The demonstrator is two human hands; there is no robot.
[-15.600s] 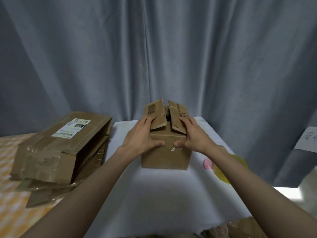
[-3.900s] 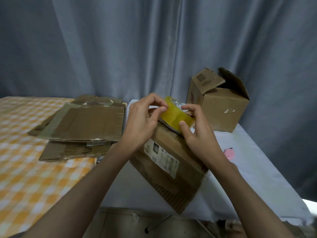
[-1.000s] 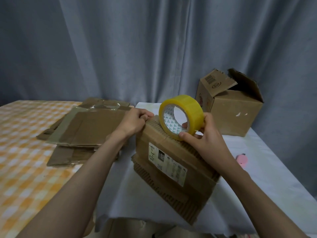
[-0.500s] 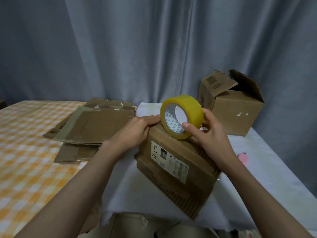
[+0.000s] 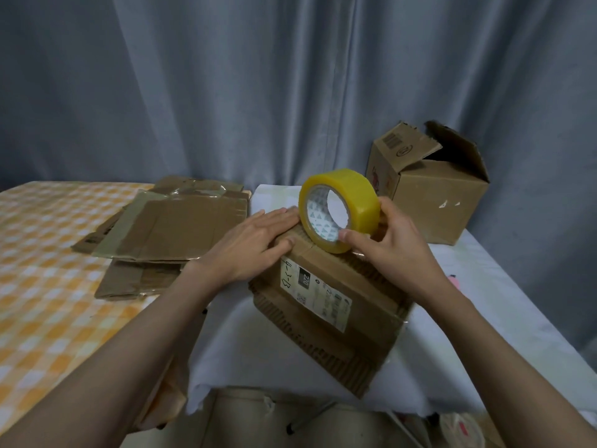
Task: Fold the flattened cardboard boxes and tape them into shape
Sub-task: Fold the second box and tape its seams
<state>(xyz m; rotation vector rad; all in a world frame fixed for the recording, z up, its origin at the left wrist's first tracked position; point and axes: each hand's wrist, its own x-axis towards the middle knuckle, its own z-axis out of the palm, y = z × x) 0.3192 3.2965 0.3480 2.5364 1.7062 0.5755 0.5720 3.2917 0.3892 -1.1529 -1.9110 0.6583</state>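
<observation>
So the right hand (image 5: 392,250) has its thumb and fingers curled round the yellow tape roll (image 5: 339,210), pinching it by the rim with the thumb tip on the near face. The roll stands on edge, with its open core facing the lower left of the frame, so my guess is it's set up to run a strip along the seam rather than just being parked there. I can't make out a free tape end for sure.

The left hand (image 5: 255,244) lies flat with straight fingers, pressing down on the far-left end of the box being taped (image 5: 326,295), fingertips right beside the roll. It holds nothing, it's just pinning the flaps down, which makes sense if tape is about to go over them.

The box sits centre frame on the white cloth table (image 5: 504,286), hanging a bit over the near edge. Its long axis runs diagonally from upper left to lower right, shipping label (image 5: 315,294) facing up at the camera.

Further out: a stack of flattened boxes (image 5: 174,231) on the checked cloth at left, and a finished-looking open box (image 5: 433,195) at upper right, flaps up.
</observation>
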